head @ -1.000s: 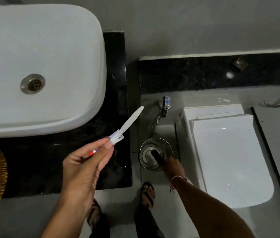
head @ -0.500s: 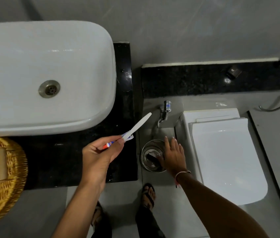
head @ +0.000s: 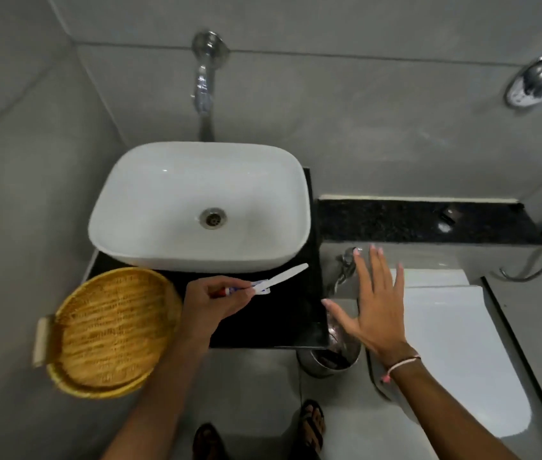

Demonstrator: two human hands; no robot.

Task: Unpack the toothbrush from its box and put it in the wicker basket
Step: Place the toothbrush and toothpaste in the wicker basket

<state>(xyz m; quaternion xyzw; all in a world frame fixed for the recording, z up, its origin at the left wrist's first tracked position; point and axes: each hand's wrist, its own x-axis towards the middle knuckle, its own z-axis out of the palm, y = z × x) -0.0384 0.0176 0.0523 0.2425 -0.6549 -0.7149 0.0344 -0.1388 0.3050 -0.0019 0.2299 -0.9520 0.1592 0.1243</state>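
Observation:
My left hand (head: 211, 302) pinches a white toothbrush (head: 283, 278) by its coloured end, above the black counter (head: 283, 320) in front of the basin. The white shaft points right and slightly up. The round wicker basket (head: 110, 330) sits just left of that hand, at the counter's left corner, and looks empty. My right hand (head: 374, 303) is raised with fingers spread and nothing in it, over the gap between counter and toilet. Below it stands a small metal bin (head: 327, 360) with something dark inside. No box is visible as such.
A white basin (head: 170, 207) fills the back of the counter, under a wall tap (head: 204, 84). A white toilet (head: 455, 353) with its lid down stands at the right, behind it a black ledge (head: 412, 224). My feet in sandals (head: 311, 423) are on the grey floor.
My right hand has come up out of the metal bin and spread open. The view has swung left and back, bringing the whole basket and basin into sight. The left hand still holds the toothbrush.

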